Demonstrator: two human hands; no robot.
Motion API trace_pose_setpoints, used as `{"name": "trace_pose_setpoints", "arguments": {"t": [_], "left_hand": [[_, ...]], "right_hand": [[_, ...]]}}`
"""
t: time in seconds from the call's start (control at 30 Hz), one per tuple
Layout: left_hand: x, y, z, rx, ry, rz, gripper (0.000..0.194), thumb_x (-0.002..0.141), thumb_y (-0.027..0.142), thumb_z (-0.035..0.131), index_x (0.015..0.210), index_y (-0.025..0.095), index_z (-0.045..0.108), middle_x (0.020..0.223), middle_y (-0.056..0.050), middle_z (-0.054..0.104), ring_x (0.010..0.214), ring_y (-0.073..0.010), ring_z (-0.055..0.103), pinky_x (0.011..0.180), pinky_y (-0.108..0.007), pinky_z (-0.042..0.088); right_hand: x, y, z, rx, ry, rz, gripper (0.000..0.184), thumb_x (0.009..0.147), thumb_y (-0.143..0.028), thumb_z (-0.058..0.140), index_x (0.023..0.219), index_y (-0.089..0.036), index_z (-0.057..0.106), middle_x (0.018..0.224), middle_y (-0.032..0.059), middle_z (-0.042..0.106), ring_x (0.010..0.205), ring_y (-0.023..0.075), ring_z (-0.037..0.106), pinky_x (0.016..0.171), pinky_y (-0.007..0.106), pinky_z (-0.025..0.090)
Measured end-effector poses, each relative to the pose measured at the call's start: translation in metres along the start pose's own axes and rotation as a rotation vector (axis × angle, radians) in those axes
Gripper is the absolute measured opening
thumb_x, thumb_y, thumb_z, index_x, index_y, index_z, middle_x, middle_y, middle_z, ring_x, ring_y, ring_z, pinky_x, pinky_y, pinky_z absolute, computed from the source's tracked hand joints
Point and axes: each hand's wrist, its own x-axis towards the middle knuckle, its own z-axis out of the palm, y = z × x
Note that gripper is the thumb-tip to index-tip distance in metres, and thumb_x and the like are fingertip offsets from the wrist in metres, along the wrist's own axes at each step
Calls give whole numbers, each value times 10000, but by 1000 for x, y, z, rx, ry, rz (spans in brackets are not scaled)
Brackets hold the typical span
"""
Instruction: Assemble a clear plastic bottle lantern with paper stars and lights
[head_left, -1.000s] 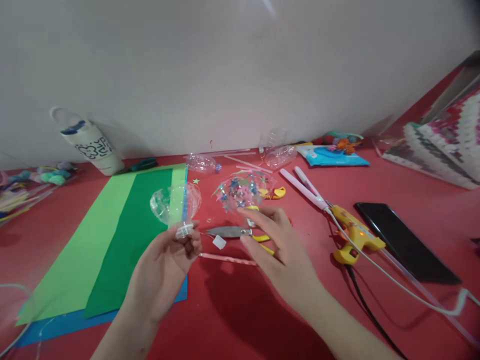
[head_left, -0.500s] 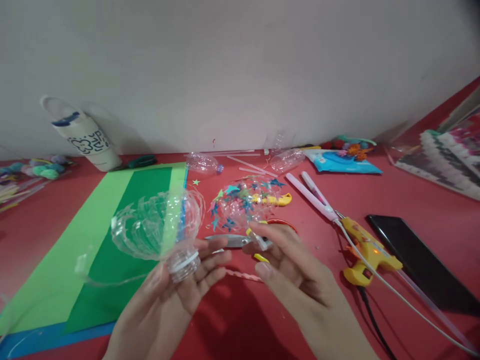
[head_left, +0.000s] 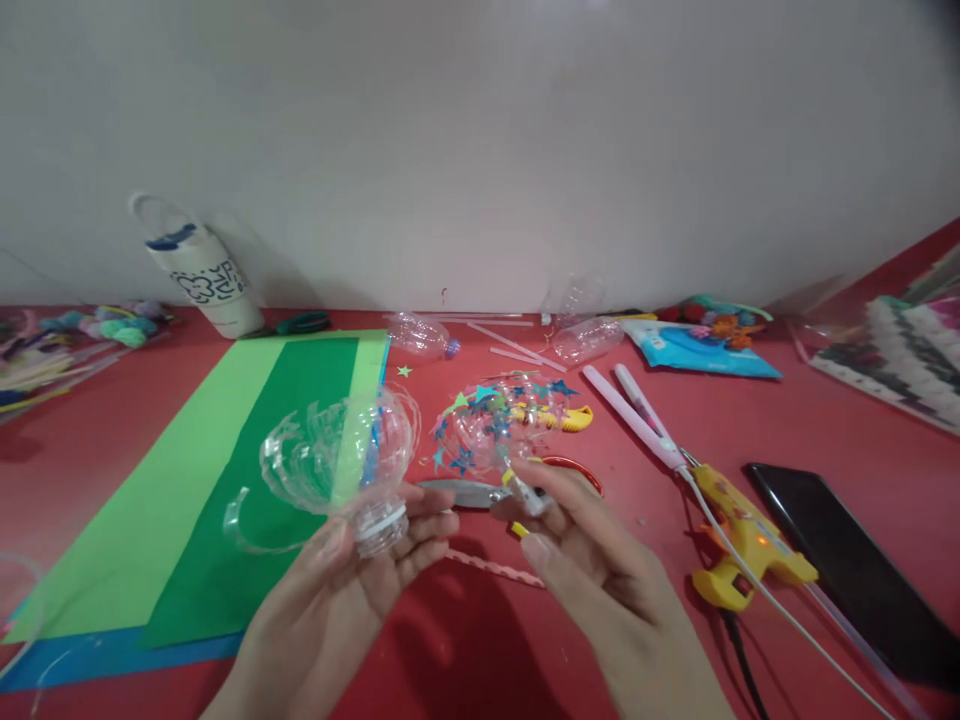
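My left hand (head_left: 322,610) is closed on the neck of a clear plastic bottle (head_left: 381,525), its body cut into thin curling strips that spread out to the left. One loose strip hangs beyond my thumb. In my right hand (head_left: 611,560), thumb and fingers pinch a small whitish piece with a yellow end (head_left: 529,495); its kind is not clear. Scissors (head_left: 461,493) with a red handle lie behind my hands. Past them rests a clear plastic piece scattered with star confetti (head_left: 484,420), beside a yellow comb-like item (head_left: 574,418). A pink wavy strip (head_left: 487,567) lies between my hands.
Green sheets (head_left: 247,500) cover the left. At right are a yellow glue gun (head_left: 750,545) with a lit orange light and cord, a pink straightener-like tool (head_left: 630,415) and a black phone (head_left: 840,560). Bottles (head_left: 420,337), wipes (head_left: 697,350) and a tumbler (head_left: 206,280) stand or lie at the back.
The view has shifted, so most things sit slightly further right. The bottle's strips have swung a little, and the loose strip has curled upward. Both hands keep their holds.
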Motion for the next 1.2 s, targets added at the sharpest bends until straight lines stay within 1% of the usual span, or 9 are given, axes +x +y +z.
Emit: {"name": "trace_pose_setpoints", "arguments": {"t": [0.17,0.3,0.47,0.57,0.67,0.77,0.83,0.93,1.2], "left_hand": [[3,1,-1,-45,17,-13,244,693,306,708,872,147,754,878,-98,741,874,-232,669,801,-289,552],[8,1,-2,-65,55,-20,242,672,290,727,859,139,753,869,-89,740,860,-221,667,808,-288,552],[9,1,-3,-56,50,-9,258,660,292,740,858,126,752,847,-99,739,837,-219,668,782,-276,556],[9,1,-5,-69,101,-37,280,632,296,763,845,116,751,840,-101,736,811,-210,665,766,-275,558],[8,1,-7,-58,160,-71,319,584,291,793,835,100,749,761,-95,722,717,-181,651,706,-256,559],[9,1,-8,-47,195,-81,357,550,304,809,838,103,747,722,-82,699,658,-161,622,673,-260,554],[9,1,-8,-35,201,-81,365,543,314,811,833,103,747,710,-78,686,649,-154,605,666,-260,549],[10,1,-8,-13,195,-89,371,549,324,805,832,92,746,697,-80,672,645,-147,586,661,-250,539],[11,-1,-10,-14,191,-103,365,556,339,798,830,103,747,697,-71,663,634,-138,567,657,-245,532]], "right_hand": [[1,3,2,-5,4,-10,345,844,-219,539,1160,-352,580,982,25,587,877,152,629,765,277,560],[1,4,2,10,3,5,337,847,-232,541,1159,-353,578,987,31,562,885,157,620,784,303,556],[-1,4,1,108,-26,32,339,862,-224,524,1177,-342,567,1024,50,550,938,178,625,835,346,546],[-1,3,1,129,-29,29,348,863,-216,522,1179,-354,566,1045,48,548,949,181,630,843,349,546],[-1,1,0,142,-22,19,345,862,-215,526,1171,-363,573,1041,40,546,948,175,632,840,329,548],[-2,-1,0,138,-5,79,331,856,-237,551,1155,-377,581,1030,23,537,942,160,617,868,319,530],[-3,-2,0,135,-10,133,329,854,-254,559,1150,-394,579,1043,13,527,948,159,603,890,331,515],[-3,-2,0,133,-36,171,334,855,-272,555,1154,-420,568,1066,4,516,973,174,591,894,356,504],[-4,-3,-1,126,-30,173,349,847,-286,562,1165,-430,565,1078,10,531,945,188,595,871,397,511]]}}
